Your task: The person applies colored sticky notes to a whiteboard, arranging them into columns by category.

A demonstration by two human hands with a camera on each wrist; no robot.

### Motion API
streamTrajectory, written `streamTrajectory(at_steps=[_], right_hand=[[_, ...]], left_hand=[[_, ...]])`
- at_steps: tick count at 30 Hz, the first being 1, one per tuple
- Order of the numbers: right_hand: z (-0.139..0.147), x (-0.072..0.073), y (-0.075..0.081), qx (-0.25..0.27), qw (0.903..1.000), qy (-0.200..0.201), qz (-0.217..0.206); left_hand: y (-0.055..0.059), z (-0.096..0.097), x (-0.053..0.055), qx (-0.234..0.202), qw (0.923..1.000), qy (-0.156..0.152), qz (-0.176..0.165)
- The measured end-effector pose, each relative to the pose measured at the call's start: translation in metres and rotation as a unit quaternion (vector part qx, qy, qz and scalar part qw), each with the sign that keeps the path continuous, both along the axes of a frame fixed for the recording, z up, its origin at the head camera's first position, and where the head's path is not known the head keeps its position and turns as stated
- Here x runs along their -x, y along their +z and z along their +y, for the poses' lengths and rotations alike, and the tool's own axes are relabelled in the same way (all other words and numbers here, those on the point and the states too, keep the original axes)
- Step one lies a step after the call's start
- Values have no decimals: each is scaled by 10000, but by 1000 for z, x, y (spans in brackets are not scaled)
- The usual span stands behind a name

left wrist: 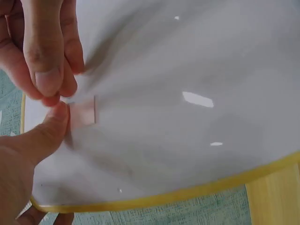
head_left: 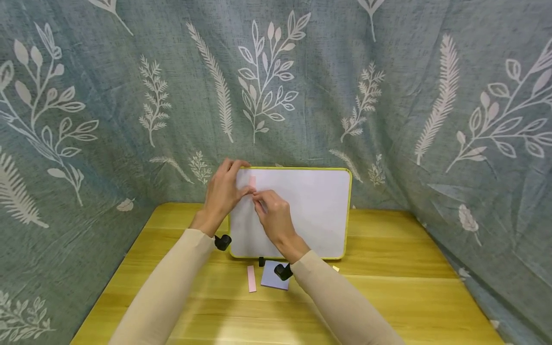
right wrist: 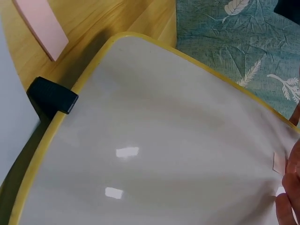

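A whiteboard [head_left: 310,215] with a yellow frame stands upright on the table. My left hand [head_left: 222,189] grips its upper left corner, fingers behind the edge and thumb in front. A small pink paper strip [left wrist: 83,114] lies against the board beside that thumb in the left wrist view. My right hand [head_left: 276,215] has its fingertips drawn together at the left thumb tip, near the strip's lower end. Whether a thin thing sits between those fingertips is hidden. At the right border of the right wrist view, part of the right hand [right wrist: 293,187] shows near the pink strip.
On the wooden table [head_left: 388,297], in front of the board, lie a pink strip [head_left: 252,279] and a purple square pad [head_left: 269,278]. A black clip-like foot [right wrist: 51,97] grips the board's lower edge. Patterned cloth [head_left: 276,96] hangs behind.
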State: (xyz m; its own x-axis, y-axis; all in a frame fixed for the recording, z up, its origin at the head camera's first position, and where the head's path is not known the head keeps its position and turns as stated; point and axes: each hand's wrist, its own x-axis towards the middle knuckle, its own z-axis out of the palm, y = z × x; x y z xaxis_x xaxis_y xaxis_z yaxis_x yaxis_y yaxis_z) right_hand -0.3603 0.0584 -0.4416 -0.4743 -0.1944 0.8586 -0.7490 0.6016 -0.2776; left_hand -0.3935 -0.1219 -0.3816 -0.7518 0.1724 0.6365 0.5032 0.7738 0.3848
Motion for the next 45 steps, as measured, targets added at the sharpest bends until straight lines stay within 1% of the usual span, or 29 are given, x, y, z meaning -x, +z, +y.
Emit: streamTrajectory(at_steps=[3, 7, 12, 15, 21, 23, 28, 31, 35, 39, 41, 45], right_hand=[[4, -2, -1, 60, 9999, -36, 105], [10, -6, -3, 30, 10000, -20, 65], [19, -14, -6, -15, 9995, 94, -307], [25, -22, -10, -111, 9983, 129, -561], [35, -38, -18, -312, 9950, 37, -943], [39, -42, -20, -394, 9937, 49, -1052], [51, -50, -24, -805, 9879, 321, -1284], [57, -53, -28, -1161, 9821, 555, -1374], [62, -57, -35, -1703, 9692, 862, -1559], [62, -62, -45, -2223, 9503, 1214, -1809], [61, -64, -50, -2477, 9410, 1369, -1858], [56, -67, -60, -2979, 9217, 1522, -1963]], left_hand=[[-1, 0, -3, -3, 9999, -134, 34], [-4, -1, -9, -36, 9996, -273, 110], [-11, -4, -17, 9, 9984, -408, 380], [-17, -6, -23, 41, 9973, -432, 584], [-32, -11, -42, 335, 9942, -364, 954], [-37, -12, -49, 437, 9938, -363, 961], [-46, -13, -63, 664, 9927, -395, 924], [-52, -14, -70, 826, 9911, -487, 923], [-63, -19, -80, 971, 9895, -653, 847], [-79, -25, -88, 1146, 9884, -711, 697], [-87, -27, -92, 1244, 9879, -722, 584], [-102, -30, -98, 1426, 9859, -798, 363]])
